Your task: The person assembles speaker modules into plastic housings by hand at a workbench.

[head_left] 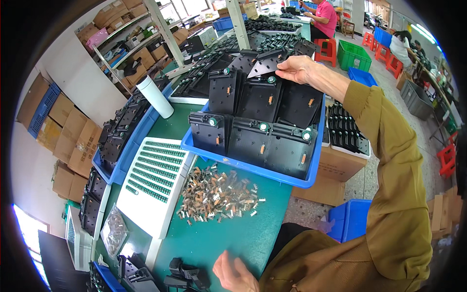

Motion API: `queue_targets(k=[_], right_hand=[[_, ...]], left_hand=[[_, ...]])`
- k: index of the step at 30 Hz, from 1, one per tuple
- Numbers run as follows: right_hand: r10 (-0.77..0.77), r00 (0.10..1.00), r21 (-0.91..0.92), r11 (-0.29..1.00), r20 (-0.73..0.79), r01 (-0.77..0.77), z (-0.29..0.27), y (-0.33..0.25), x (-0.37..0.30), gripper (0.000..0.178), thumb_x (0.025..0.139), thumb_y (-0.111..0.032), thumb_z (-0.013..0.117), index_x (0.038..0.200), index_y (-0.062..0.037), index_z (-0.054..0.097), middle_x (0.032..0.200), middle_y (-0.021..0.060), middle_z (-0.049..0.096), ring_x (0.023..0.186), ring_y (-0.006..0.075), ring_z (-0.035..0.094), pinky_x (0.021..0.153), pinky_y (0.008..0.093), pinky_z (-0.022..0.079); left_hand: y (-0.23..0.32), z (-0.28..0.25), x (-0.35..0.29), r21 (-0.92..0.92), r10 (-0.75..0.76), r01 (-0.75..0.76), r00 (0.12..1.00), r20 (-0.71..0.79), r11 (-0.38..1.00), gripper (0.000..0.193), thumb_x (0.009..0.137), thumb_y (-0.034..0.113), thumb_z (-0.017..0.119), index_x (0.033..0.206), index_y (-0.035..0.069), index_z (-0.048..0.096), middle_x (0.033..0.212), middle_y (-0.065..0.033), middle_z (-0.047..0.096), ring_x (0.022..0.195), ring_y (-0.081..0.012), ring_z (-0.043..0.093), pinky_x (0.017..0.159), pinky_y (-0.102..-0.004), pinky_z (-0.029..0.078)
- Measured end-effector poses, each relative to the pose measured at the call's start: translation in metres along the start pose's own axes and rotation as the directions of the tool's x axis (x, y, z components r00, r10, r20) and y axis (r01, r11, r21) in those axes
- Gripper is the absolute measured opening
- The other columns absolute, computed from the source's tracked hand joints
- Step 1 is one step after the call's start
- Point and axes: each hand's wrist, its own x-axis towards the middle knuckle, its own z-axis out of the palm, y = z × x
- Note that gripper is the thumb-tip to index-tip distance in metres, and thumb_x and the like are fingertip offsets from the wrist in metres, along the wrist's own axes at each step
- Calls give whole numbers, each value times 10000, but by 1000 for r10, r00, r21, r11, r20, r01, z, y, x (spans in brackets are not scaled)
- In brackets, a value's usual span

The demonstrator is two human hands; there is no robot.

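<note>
My right hand [297, 70] reaches across to the far side of a blue crate [250, 168] and pinches the edge of a black plastic panel [266, 64]. That panel is tilted above the stacks in the crate. Rows of similar black panels [249, 141] fill the crate, with small green round parts and copper-coloured pieces on them. My left hand [236, 273] is low over the near edge of the green table, slightly blurred, its fingers loosely bent and apart with nothing visible in them. Beyond it lies a loose pile of small metal-and-brown parts [216, 194].
A white tray [151, 197] with rows of small green parts lies left of the pile. A white cylinder [154, 97] stands behind it. More black panels [119, 129] fill a crate at the left. A black device [184, 275] sits near my left hand. Other people work farther back.
</note>
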Motion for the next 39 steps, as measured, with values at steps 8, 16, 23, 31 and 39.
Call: queue_targets(k=[8, 16, 23, 31, 39], right_hand=[[19, 1000, -59, 998, -8, -19, -3, 8, -6, 119, 871, 62, 616, 989, 48, 607, 1036, 154, 626, 954, 261, 665, 828, 354, 622], [63, 998, -182, 981, -18, -65, -1, 12, -15, 205, 906, -16, 601, 1097, 53, 573, 1052, 197, 619, 924, 280, 677, 774, 367, 629], [-8, 1000, -286, 958, -18, 3, -6, 12, -29, 198, 872, -37, 636, 1055, 34, 607, 965, 195, 648, 742, 282, 700, 606, 364, 635], [-681, 635, -750, 188, 365, 634, -16, -22, -15, 299, 729, -236, 748, 927, -26, 670, 776, 105, 679, 757, 236, 675, 700, 363, 544], [-529, 586, -771, -243, 614, 588, 0, -24, 59, 520, 677, -231, 778, 1162, -77, 669, 1080, 168, 690, 1041, 335, 650, 897, 423, 511]], left_hand=[[7, -2, 1, 0, -24, 24, 999, 21, 1000, 335, 779, -36, 602, 1111, -25, 643, 1048, -169, 619, 956, -316, 586, 839, -405, 460], [5, -4, -1, -20, -29, 30, 999, 42, 999, 334, 784, -35, 606, 1116, -25, 642, 1045, -172, 620, 951, -322, 585, 828, -413, 457], [2, -2, 0, 2, 28, -28, 999, 42, 1000, 327, 800, -15, 621, 1126, -16, 643, 1041, -174, 620, 940, -323, 588, 803, -412, 462], [3, -2, -1, 1, 9, -9, 999, 33, 1000, 309, 812, 10, 630, 1119, -25, 641, 1040, -177, 621, 941, -321, 589, 808, -409, 465], [0, -2, 1, 36, 13, -16, 997, 70, 999, 283, 840, 74, 648, 1103, -30, 642, 1006, -163, 641, 924, -316, 600, 816, -399, 475]])
